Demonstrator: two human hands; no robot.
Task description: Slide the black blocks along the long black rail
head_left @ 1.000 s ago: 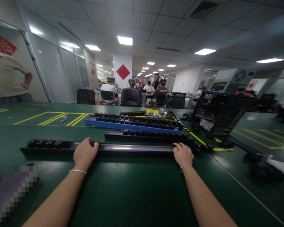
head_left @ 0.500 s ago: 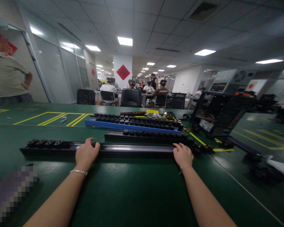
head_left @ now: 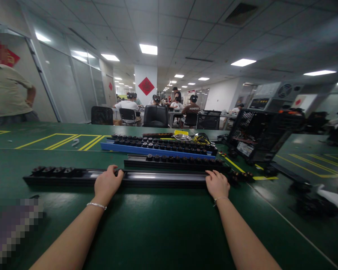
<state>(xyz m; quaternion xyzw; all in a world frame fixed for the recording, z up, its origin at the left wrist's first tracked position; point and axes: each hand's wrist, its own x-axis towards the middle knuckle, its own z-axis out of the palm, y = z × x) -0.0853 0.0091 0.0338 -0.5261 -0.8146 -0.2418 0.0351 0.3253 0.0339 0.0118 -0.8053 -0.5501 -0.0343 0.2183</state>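
- Head view, sole vantage: near black rail (head_left: pixel 163 179) flat on green table (head_left: pixel 163 232), crosswise in front of the body; presumably set so for both arms to reach at once.
- Over the rail, left of its middle: left hand (head_left: pixel 108 183), fingers curled across the top, thumb close to forefinger. Dark patch between them; cannot tell whether pinching a small part or simply clasping the rail.
- Toward the rail's right end: right hand (head_left: pixel 217 184), fingers bent over the top, grasping the rail. Probably an anchor against sliding or twisting.
- Wide spread between grips; makes sense for steadying something so long and narrow.
- Along the rail's left end: black fittings (head_left: pixel 53 170), four in a row, likely aligned by the rail itself.
- Behind, roughly parallel: second black rail (head_left: pixel 183 163), then blue rail (head_left: pixel 157 150), dark fittings lined along both; perhaps ranked this way for easy reach.
- Far right, well apart: open computer case (head_left: pixel 259 135), seemingly parked aside.
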